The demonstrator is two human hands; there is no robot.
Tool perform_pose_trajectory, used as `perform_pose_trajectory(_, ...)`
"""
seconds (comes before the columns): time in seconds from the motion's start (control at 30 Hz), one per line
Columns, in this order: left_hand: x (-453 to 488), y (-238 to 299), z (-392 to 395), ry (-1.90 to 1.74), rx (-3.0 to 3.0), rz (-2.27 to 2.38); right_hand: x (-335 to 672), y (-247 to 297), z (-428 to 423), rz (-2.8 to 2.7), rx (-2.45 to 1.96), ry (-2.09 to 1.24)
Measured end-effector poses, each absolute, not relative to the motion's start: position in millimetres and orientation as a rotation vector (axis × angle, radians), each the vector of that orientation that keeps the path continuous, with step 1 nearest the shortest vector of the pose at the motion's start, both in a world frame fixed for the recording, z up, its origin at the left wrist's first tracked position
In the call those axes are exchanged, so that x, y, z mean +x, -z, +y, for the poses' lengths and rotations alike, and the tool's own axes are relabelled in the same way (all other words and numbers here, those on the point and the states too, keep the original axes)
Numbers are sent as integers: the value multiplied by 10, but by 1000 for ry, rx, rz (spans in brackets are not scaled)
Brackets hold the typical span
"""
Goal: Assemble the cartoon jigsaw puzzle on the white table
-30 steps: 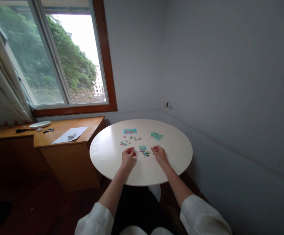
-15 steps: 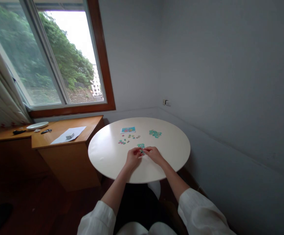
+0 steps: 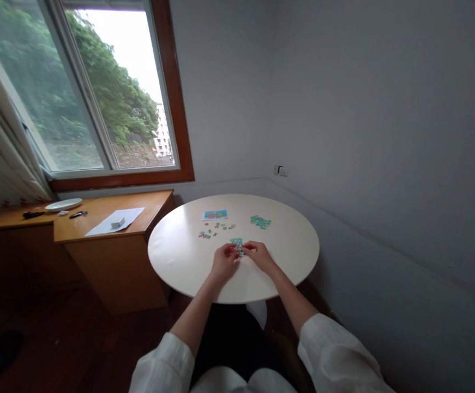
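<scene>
My left hand [image 3: 223,259] and my right hand [image 3: 258,255] meet over a small joined patch of jigsaw pieces [image 3: 237,244] on the round white table [image 3: 180,256]. Both hands have their fingers curled and pinched at the patch's near edge, where a tiny piece seems held between them. Loose coloured pieces [image 3: 209,233] lie scattered just beyond my left hand. A teal cluster of pieces [image 3: 260,221] rests farther right. The picture card [image 3: 215,215] lies flat at the back of the table.
A wooden desk [image 3: 98,240] stands left of the table under the window, bearing a sheet of paper [image 3: 115,220], a white plate [image 3: 62,204] and small dark items. Grey walls close in behind and to the right. A wall socket [image 3: 280,171] is behind the table.
My hands came together from either side of the joined patch and now pinch at it. The view shifted slightly.
</scene>
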State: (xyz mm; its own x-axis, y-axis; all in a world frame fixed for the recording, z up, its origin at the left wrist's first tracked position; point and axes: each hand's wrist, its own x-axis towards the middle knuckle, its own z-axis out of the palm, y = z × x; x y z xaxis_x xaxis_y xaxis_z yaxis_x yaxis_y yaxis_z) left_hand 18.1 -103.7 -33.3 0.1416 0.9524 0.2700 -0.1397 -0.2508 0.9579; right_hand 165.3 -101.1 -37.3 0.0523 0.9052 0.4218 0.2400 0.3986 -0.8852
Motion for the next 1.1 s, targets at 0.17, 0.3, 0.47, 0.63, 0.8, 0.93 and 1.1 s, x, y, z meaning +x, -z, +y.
perform_pose_trajectory(0.17, 67, 320, -998, -1497, 1351, 1079, 1759, 435, -902, -945, -1104, -647)
perform_pose_trajectory(0.3, 2, 317, -988, -1529, 1284, 1136, 1796, 457, -900, -906, -1098, -671)
perform_pose_trajectory(0.47, 12, 307, -1002, -1537, 1275, 1142, 1799, 464, -925, -952, -1115, -651)
perform_pose_trajectory(0.63, 18, 287, -1021, -1517, 1276, 1142, 1810, 480, -906, -944, -1118, -653)
perform_pose_trajectory(0.8, 26, 286, -1028, -1461, 1303, 1158, 1819, 481, -896, -949, -1133, -625)
perform_pose_trajectory(0.93, 34, 283, -1033, -1450, 1322, 1162, 1822, 487, -894, -938, -1162, -611)
perform_pose_trajectory(1.1, 34, 289, -1036, -1442, 1336, 1167, 1822, 504, -873, -906, -1153, -640)
